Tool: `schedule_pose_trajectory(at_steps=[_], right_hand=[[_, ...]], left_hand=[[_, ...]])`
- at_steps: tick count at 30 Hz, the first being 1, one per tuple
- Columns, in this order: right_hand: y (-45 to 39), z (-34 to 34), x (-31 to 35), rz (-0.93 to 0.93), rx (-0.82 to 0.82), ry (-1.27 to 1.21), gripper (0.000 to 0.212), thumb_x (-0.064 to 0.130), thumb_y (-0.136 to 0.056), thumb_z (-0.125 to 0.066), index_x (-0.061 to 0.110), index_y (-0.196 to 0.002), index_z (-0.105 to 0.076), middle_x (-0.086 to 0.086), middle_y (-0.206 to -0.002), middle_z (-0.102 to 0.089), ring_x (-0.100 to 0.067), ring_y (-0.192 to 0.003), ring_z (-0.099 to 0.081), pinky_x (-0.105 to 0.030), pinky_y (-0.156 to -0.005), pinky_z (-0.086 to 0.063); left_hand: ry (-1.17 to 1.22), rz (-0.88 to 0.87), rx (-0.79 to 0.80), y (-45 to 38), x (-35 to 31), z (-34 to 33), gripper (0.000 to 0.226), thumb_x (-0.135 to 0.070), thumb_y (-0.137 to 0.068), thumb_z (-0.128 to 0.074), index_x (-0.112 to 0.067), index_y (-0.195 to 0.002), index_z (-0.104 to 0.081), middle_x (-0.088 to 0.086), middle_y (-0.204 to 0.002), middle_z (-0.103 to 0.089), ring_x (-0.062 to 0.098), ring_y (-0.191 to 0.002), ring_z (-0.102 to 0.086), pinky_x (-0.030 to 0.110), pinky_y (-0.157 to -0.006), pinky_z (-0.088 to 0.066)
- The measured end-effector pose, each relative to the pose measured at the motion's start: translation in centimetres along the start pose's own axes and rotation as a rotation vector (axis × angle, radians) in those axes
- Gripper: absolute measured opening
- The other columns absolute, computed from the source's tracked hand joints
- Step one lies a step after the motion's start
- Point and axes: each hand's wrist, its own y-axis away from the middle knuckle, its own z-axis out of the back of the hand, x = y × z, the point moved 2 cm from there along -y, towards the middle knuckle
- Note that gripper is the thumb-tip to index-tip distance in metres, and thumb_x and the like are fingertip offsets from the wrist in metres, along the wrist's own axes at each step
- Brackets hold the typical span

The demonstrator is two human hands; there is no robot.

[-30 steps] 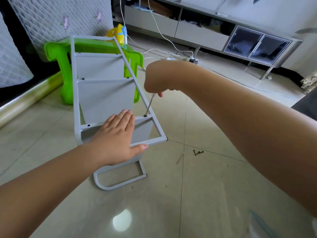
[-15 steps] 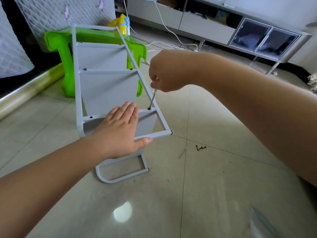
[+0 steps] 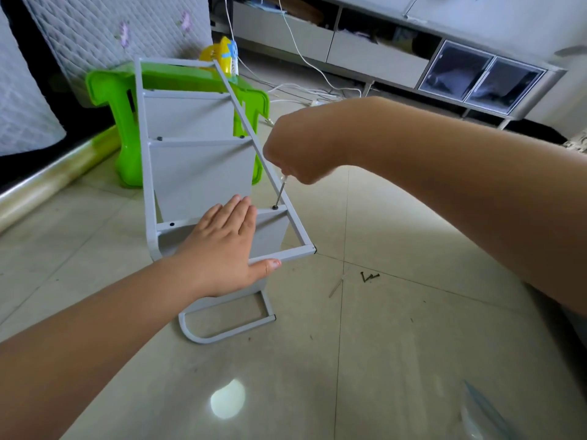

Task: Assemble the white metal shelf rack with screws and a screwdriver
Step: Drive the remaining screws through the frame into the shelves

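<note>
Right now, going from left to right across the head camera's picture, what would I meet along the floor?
Quilted mattress → green plastic stool → white shelf rack → screwdriver in the right hand → loose black screws on the tiles → TV cabinet's glass doors.

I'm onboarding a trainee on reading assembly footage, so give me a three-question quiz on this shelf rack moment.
1. True or false: the left hand lies flat on the white rack, fingers straight.
2. What does the right hand grip? A) a hammer B) the screwdriver C) the green stool
3. Fill in: the loose screws lie on the ____ to the right of the rack.

Key
1. True.
2. B; its tip sits on a screw at the right end of the lowest crossbar.
3. Floor.
</note>
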Motion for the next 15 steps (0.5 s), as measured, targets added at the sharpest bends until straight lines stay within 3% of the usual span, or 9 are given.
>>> schedule_pose_trajectory(at_steps=[2, 6, 8, 9, 12, 15], right_hand=[[-0.1, 0.0, -0.4, 0.008, -0.051, 0.051, 0.023, 0.013, -0.095, -0.042, -0.002, -0.096, -0.059, -0.004, -0.062, -0.041, -0.024, -0.073, -0.041, -0.028, -0.05, -0.027], [-0.3, -0.5, -0.8, -0.073, -0.057, -0.057, 0.026, 0.016, -0.097, -0.037, 0.002, -0.078, -0.049, -0.005, -0.064, -0.039, -0.024, -0.074, -0.04, -0.029, -0.066, -0.031], [-0.3, -0.8, -0.8, -0.159, -0.01, -0.173, 0.032, 0.013, -0.096, -0.038, 0.002, -0.066, -0.043, -0.008, -0.066, -0.044, -0.024, -0.061, -0.043, -0.028, -0.059, -0.04], [-0.3, -1.0, -1.0, -0.205, 0.028, -0.23, 0.034, 0.01, -0.095, -0.038, 0.004, -0.062, -0.044, -0.008, -0.062, -0.044, -0.022, -0.051, -0.041, -0.023, -0.048, -0.04], [-0.2, -1.0, -1.1, -0.279, 0.081, -0.37, 0.035, 0.007, -0.093, -0.033, 0.004, -0.061, -0.046, -0.006, -0.053, -0.042, -0.014, -0.042, -0.033, -0.01, -0.027, -0.025], [-0.1, -0.4, -0.6, -0.225, 0.088, -0.308, 0.035, 0.015, -0.096, -0.036, 0.004, -0.065, -0.047, -0.003, -0.048, -0.049, -0.016, -0.046, -0.04, -0.018, -0.039, -0.035]], left_hand=[[-0.002, -0.003, -0.003, 0.2, -0.1, -0.1, 0.092, -0.071, -0.085, -0.004, -0.005, -0.144, 0.02, 0.01, -0.152, 0.026, 0.019, -0.14, 0.025, 0.032, -0.112, 0.014], [0.015, -0.02, -0.012, 0.5, -0.2, -0.3, 0.11, -0.075, -0.059, 0.009, -0.006, -0.144, 0.02, 0.009, -0.152, 0.026, 0.019, -0.14, 0.024, 0.031, -0.111, 0.014], [0.007, -0.011, -0.014, 0.3, -0.1, -0.3, 0.106, -0.074, -0.064, 0.006, -0.006, -0.144, 0.02, 0.009, -0.152, 0.025, 0.019, -0.14, 0.024, 0.032, -0.112, 0.014], [0.001, -0.009, -0.011, 0.1, 0.1, -0.2, 0.101, -0.073, -0.07, 0.003, -0.005, -0.144, 0.02, 0.009, -0.152, 0.025, 0.019, -0.14, 0.024, 0.032, -0.112, 0.014], [0.0, -0.005, 0.007, 0.0, 0.2, 0.1, 0.089, -0.067, -0.089, -0.011, -0.005, -0.144, 0.02, 0.01, -0.152, 0.025, 0.019, -0.14, 0.024, 0.032, -0.112, 0.014], [-0.002, -0.01, 0.008, 0.0, 0.2, 0.1, 0.088, -0.066, -0.089, -0.012, -0.005, -0.144, 0.02, 0.01, -0.152, 0.025, 0.02, -0.14, 0.024, 0.032, -0.112, 0.013]])
